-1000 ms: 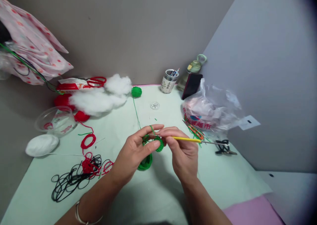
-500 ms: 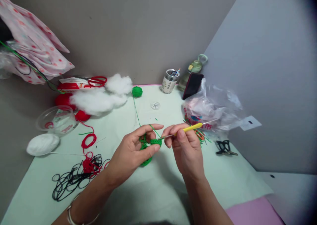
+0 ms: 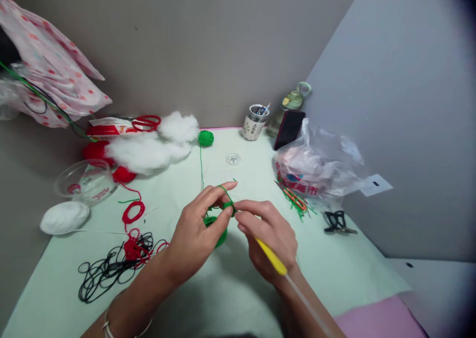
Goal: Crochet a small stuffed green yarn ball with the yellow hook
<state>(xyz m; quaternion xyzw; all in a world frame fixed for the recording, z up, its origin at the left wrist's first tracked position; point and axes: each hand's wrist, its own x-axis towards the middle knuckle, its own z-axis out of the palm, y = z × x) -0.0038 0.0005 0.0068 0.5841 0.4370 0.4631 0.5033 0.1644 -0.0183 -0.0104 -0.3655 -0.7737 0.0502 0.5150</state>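
Note:
Between the thumb and fingers of my left hand (image 3: 201,224) is a small piece of green crochet work (image 3: 228,208), with more green yarn hanging below. A strand of green yarn runs over my left index finger and back to a green yarn ball (image 3: 206,138). My right hand (image 3: 269,238) grips a crochet hook (image 3: 272,256) with a yellow handle, its rear shaft slanting down toward my forearm. The hook's front tip is hidden by my fingers at the crochet work. My right fingertips touch or nearly touch the green piece.
Left: white stuffing (image 3: 148,152), red scissors (image 3: 147,123), a clear plastic lid (image 3: 85,179), white yarn (image 3: 65,217) and tangled black cord (image 3: 100,273). Right: a pen tin (image 3: 253,124), a phone (image 3: 289,129), a plastic bag (image 3: 316,164), orange snips (image 3: 296,199) and a black hair clip (image 3: 336,222).
My right hand has turned and moved down and slightly left, so the yellow handle now points down toward me instead of up right. The orange snips are now more visible.

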